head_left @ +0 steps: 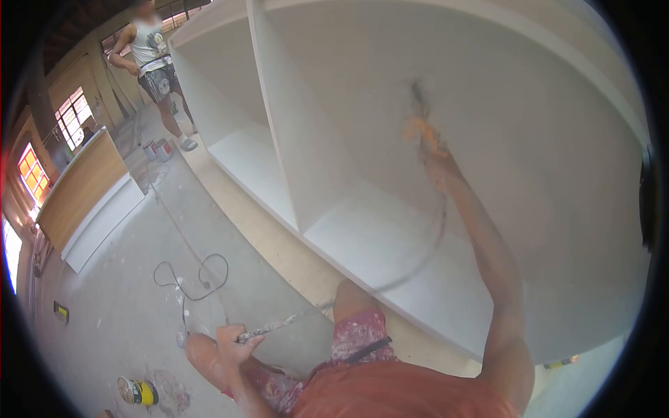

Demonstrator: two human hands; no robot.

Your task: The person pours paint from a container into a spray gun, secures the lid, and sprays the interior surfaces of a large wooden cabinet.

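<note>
My right hand [439,166] reaches into the white cabinet [334,209], closed around a spray gun [422,131] with orange parts and a dark tip, smeared by motion. The gun points toward the back panel, where a dark blur shows ahead of it. From the gun a paint-spattered hose [296,318] curves down over the cabinet's lower board and back across my knee. Low on the left, beside my bent knee, my left hand [233,341] is wrapped around that hose.
A looped dark cable [209,292] lies on the concrete floor. An open paint can [138,391] stands lower left; more cans [162,150] stand near another person [155,59]. A wood-and-white panelled counter [97,202] is at left. A vertical divider [274,118] splits the cabinet.
</note>
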